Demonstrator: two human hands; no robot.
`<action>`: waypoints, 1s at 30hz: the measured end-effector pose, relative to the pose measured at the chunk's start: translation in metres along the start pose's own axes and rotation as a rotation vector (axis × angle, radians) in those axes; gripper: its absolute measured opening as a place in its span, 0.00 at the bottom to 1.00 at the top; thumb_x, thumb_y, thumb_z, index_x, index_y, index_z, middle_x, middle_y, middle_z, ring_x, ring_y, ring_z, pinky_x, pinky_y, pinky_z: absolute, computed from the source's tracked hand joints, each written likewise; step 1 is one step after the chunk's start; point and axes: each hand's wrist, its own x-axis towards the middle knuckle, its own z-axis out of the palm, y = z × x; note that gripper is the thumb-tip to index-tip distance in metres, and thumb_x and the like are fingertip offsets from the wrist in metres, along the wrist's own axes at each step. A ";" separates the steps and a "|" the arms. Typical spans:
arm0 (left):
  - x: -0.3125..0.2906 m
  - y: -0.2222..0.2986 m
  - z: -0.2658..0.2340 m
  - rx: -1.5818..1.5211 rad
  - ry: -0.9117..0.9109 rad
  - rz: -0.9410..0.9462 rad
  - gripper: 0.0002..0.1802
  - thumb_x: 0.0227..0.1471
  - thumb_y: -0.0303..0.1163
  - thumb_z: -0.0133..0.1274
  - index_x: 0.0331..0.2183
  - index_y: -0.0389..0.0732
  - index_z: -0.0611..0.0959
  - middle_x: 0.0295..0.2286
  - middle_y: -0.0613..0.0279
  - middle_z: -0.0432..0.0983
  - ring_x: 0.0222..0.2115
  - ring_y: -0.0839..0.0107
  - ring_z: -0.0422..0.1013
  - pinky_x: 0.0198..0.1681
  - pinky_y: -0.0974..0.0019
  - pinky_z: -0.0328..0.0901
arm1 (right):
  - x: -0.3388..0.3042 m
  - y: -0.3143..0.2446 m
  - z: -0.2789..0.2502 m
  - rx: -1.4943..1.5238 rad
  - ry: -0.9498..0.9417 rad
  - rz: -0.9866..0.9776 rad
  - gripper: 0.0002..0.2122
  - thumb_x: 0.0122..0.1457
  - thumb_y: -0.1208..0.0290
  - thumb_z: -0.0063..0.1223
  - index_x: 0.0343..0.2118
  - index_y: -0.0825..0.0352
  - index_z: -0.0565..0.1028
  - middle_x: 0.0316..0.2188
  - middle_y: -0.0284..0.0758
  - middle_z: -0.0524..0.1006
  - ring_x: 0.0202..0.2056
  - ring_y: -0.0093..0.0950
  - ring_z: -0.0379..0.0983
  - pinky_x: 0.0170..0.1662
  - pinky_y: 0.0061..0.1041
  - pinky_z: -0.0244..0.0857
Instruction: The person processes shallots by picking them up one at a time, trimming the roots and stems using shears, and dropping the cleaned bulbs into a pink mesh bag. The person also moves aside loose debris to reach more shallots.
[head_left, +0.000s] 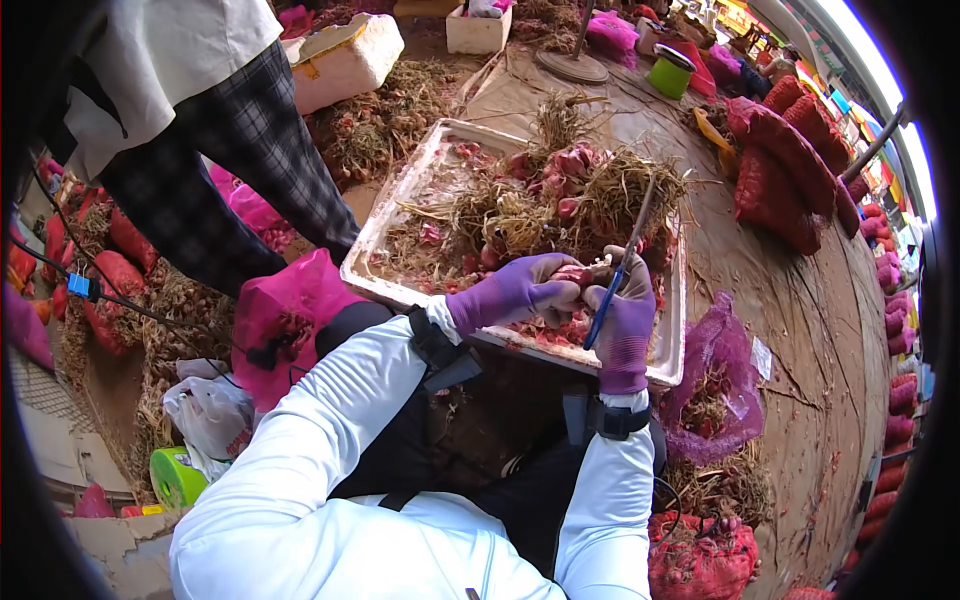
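Note:
My left hand (515, 290), in a purple glove, is closed around a reddish-skinned garlic bulb (574, 274) over the near side of a white foam tray (400, 190). Close beside it, my right hand (627, 315), also in a purple glove, grips a blue-handled knife (600, 318) with a long narrow blade pointing up and away. Pale stem ends show between the two hands, but the exact contact of blade and bulb cannot be made out. Garlic bulbs (567, 172) with dry, straw-coloured stalks (630, 188) are heaped in the tray, among loose red skins.
A person in checked trousers (250, 150) stands at the left. Pink plastic bags (290, 310) lie beside my left arm, and a purple mesh bag (712, 385) lies right of the tray. Red mesh sacks (790, 170) stand farther right. A foam box (350, 65) sits behind.

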 end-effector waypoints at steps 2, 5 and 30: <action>0.003 -0.003 -0.001 0.047 0.019 0.037 0.29 0.58 0.48 0.48 0.53 0.37 0.68 0.35 0.61 0.76 0.31 0.74 0.75 0.35 0.69 0.71 | 0.004 0.003 -0.003 -0.056 -0.018 -0.057 0.27 0.42 0.90 0.46 0.50 0.72 0.65 0.33 0.36 0.77 0.32 0.23 0.75 0.35 0.16 0.70; 0.003 0.004 0.002 0.041 0.005 0.015 0.30 0.58 0.48 0.48 0.54 0.37 0.66 0.36 0.61 0.76 0.31 0.73 0.75 0.34 0.70 0.71 | 0.003 -0.005 -0.002 0.001 -0.045 -0.039 0.24 0.45 0.89 0.48 0.50 0.71 0.65 0.34 0.35 0.76 0.32 0.21 0.74 0.36 0.16 0.69; 0.006 0.017 -0.013 -0.042 0.148 0.100 0.23 0.62 0.47 0.42 0.52 0.41 0.67 0.38 0.62 0.75 0.30 0.73 0.76 0.27 0.71 0.73 | -0.003 -0.001 0.013 0.122 0.067 -0.155 0.19 0.55 0.83 0.53 0.50 0.69 0.65 0.37 0.38 0.77 0.35 0.22 0.75 0.39 0.18 0.71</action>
